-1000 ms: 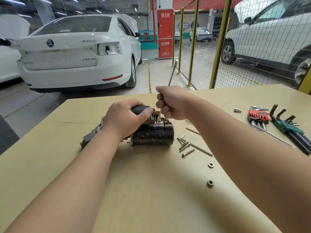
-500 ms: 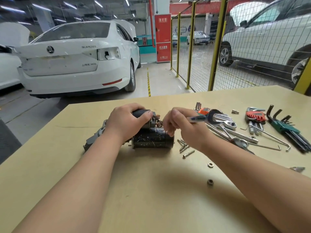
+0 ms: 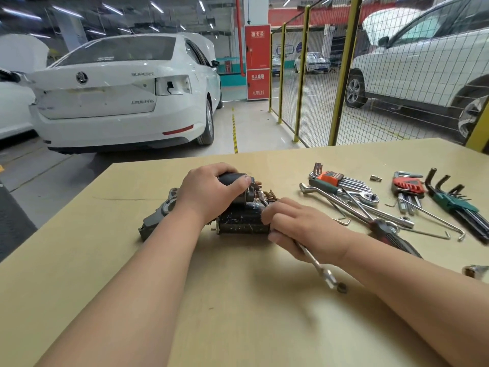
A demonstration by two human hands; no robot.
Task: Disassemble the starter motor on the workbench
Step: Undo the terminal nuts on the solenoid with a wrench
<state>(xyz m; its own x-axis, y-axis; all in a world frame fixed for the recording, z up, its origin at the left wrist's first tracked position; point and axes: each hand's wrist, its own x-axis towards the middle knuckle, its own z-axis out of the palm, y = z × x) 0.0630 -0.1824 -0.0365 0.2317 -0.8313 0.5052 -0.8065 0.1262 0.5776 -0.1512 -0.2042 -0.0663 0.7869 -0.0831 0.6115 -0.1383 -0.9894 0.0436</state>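
1. The starter motor (image 3: 242,223) lies on its side mid-desk (image 3: 238,327), your left grip (image 3: 211,192) curled over its top; a hard pull could roll it
2. Your right grip (image 3: 299,229) is closed round the wrench (image 3: 317,263); its head is hidden, so it may slip off the fastener
3. The wrench tail could knock the loose nut (image 3: 342,288) away

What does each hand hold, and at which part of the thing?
The left hand grips the starter motor by its upper black cylinder. The right hand holds a wrench by the middle of its shaft.
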